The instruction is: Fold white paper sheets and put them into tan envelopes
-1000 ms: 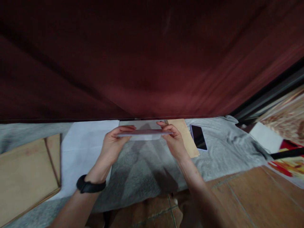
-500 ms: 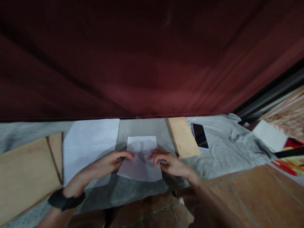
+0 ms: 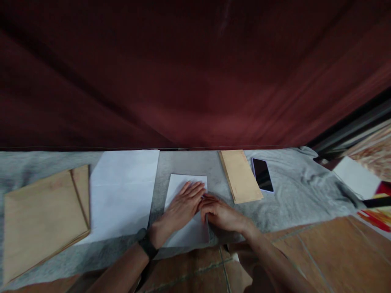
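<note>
A folded white sheet of paper (image 3: 195, 232) lies on the grey cloth in front of me. My left hand (image 3: 185, 203) rests flat across its middle, fingers stretched out and side by side. At the right edge of the paper, my right hand (image 3: 218, 213) has its fingers curled together over the edge, their tips touching the left hand's fingertips. Part of the paper is covered by both hands. Left of it lies a larger stack of white paper (image 3: 125, 187).
Large brown envelopes (image 3: 45, 215) lie at the far left. Narrow brown envelopes (image 3: 241, 175) and a dark phone (image 3: 262, 175) lie to the right. A dark red cloth (image 3: 189, 81) hangs behind. Tiled floor (image 3: 324, 252) borders the grey cloth (image 3: 293, 191).
My left hand has moved right and flattened onto the paper. My right hand has stayed by the right edge, its fingers drawn closer together. The paper now lies flatter.
</note>
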A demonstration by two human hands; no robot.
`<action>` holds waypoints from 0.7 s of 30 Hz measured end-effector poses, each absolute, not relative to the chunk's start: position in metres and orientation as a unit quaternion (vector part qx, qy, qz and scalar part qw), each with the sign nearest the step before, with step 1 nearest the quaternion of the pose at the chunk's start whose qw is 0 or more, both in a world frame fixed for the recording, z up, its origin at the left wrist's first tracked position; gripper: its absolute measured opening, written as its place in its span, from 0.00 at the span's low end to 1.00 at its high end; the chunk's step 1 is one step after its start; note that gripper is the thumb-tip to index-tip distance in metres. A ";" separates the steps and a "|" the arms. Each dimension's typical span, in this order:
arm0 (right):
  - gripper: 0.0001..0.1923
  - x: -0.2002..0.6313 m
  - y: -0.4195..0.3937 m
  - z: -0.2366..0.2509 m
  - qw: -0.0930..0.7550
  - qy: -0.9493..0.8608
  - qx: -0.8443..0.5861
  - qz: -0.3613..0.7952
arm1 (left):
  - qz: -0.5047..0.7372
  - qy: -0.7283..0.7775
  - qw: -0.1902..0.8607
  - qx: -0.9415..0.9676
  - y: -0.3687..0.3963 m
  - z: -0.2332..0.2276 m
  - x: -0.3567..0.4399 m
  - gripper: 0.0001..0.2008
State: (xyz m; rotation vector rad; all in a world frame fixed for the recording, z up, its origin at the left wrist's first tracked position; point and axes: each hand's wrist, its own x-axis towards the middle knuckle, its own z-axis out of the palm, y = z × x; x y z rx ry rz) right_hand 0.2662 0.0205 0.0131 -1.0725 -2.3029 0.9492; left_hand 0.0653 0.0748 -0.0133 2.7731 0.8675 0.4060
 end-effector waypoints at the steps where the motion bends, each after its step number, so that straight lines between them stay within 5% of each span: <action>1: 0.20 0.269 0.021 0.013 0.220 -0.823 -0.397 0.342 | 0.130 0.302 0.086 0.941 0.074 -0.017 0.070 0.23; 8: 0.20 0.283 0.026 0.014 0.241 -0.791 -0.442 0.347 | 0.148 0.361 0.013 0.921 0.079 -0.022 0.074 0.25; 14: 0.21 0.244 0.025 -0.001 0.336 -0.714 -0.575 0.215 | 0.141 0.391 -0.002 0.910 0.083 -0.027 0.070 0.27; 21: 0.33 0.202 0.011 -0.031 0.251 -0.759 -0.597 0.068 | 0.109 0.416 -0.019 0.903 0.089 -0.036 0.059 0.30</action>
